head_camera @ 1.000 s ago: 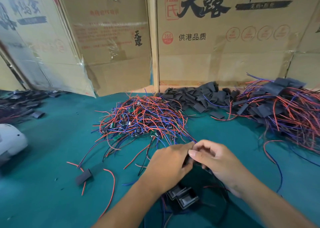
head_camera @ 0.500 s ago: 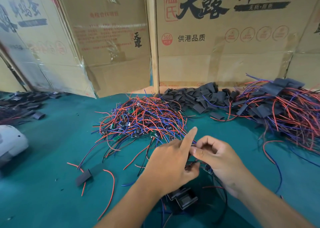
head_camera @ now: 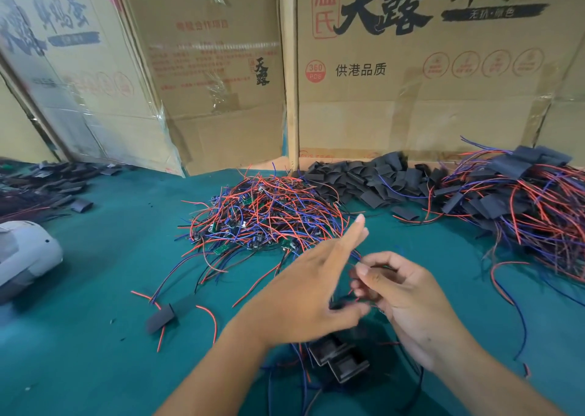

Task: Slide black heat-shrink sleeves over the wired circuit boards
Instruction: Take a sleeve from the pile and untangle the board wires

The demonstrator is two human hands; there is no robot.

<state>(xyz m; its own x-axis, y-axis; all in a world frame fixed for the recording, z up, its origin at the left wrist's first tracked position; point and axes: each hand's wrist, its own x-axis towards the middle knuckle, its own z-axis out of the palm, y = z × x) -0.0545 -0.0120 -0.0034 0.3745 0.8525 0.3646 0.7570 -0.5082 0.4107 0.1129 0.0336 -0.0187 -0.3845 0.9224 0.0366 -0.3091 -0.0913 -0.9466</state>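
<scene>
On the green worktop [head_camera: 95, 257], a large pile of sleeved boards [head_camera: 531, 200] lies far right, while a big tangle of bare wired circuit boards [head_camera: 262, 219] and a heap of black heat-shrink sleeves [head_camera: 373, 178] wait at centre, so much seems left. The left hand [head_camera: 304, 301] is spread, forefinger out. The right hand [head_camera: 408, 301] has its grip pinching thin wires near centre; whether a sleeve is on them I cannot tell.

Both hands [head_camera: 348, 298] & forearms bare, no sleeves.

On the right cardboard box [head_camera: 443, 76], "温氏", "天露", "供港品质" and a red "360 PCS" roundel are printed, while "天露" is repeated vertically on the middle cardboard box [head_camera: 218, 76]; remaining print is illegible.
</scene>
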